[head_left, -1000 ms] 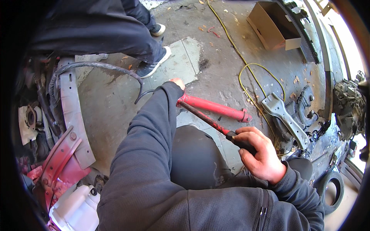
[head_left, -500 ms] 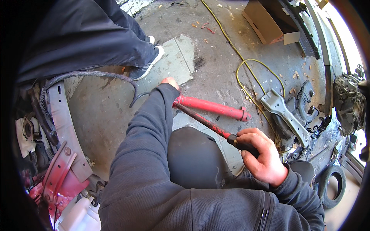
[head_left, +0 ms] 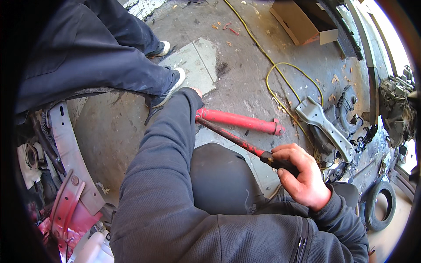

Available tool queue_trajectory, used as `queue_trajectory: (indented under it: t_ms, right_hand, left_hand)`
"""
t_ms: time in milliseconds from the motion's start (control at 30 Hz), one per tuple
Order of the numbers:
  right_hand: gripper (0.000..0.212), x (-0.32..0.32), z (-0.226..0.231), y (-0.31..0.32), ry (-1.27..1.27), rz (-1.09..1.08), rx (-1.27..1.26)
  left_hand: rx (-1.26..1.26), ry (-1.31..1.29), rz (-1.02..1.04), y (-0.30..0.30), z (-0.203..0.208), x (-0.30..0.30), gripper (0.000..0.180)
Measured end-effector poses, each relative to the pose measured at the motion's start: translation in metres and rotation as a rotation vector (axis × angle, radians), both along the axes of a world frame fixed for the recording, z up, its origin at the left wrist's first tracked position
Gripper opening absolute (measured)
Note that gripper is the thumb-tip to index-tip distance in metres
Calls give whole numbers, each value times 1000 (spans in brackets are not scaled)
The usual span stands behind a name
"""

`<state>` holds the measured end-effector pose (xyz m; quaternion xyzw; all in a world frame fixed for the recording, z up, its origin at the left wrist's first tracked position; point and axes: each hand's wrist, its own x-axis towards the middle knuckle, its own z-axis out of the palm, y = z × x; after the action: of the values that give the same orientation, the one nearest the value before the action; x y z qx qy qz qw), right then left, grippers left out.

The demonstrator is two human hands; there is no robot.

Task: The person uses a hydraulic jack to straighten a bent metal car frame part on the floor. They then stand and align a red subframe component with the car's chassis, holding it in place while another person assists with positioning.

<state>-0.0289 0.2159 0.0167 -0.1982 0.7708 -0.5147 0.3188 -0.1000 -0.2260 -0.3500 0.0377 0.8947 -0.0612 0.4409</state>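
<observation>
Grasping the black grip (head_left: 280, 164) of a red lever (head_left: 239, 141), the right hand (head_left: 300, 175) sits at four o'clock from the picture's centre, fingers bent over the top of the grip and thumb against its near side; the lever, its red paint worn dark in places, slants from there up toward ten o'clock, ending near the left cuff; just above it lies a red cylinder (head_left: 239, 120), pointing from near the centre out toward three o'clock, with a collar at its far end; the two come together beside the left sleeve (head_left: 162, 144). Showing only as a sliver beyond its cuff, the left hand (head_left: 198, 91) is between eleven and twelve o'clock; whether it is clenched, released or holding something I cannot tell, as the sleeve hides it. Below the lever, between five and six o'clock, is a bent dark knee (head_left: 223, 175); at ten o'clock stands another person in dark trousers (head_left: 105, 61), one shoe (head_left: 174, 85) near the left cuff; a yellow cord (head_left: 263, 51) loops across the floor from one o'clock toward three; a grey metal bracket (head_left: 324, 127) lies at three o'clock; a tyre (head_left: 372, 210) rests at four, beyond the right hand.
</observation>
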Motion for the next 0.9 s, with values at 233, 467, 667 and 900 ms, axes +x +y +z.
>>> queue_trajectory:
  t_ms: [233, 467, 667, 900]
  right_hand:
    - [33, -2, -4, 1, 24, -15, 8]
    - [33, -1, -7, 4, 28, -14, 52]
    - [37, 5, -2, 5, 7, -26, 122]
    - [35, 3, 4, 9, -155, 7, 148]
  left_hand:
    - [134, 109, 80, -19, -21, 14, 29]
    - [268, 180, -84, -49, -57, 18, 28]
    - [-24, 146, 159, -9, 6, 3, 47]
    - [411, 553, 209, 45, 173, -32, 43]
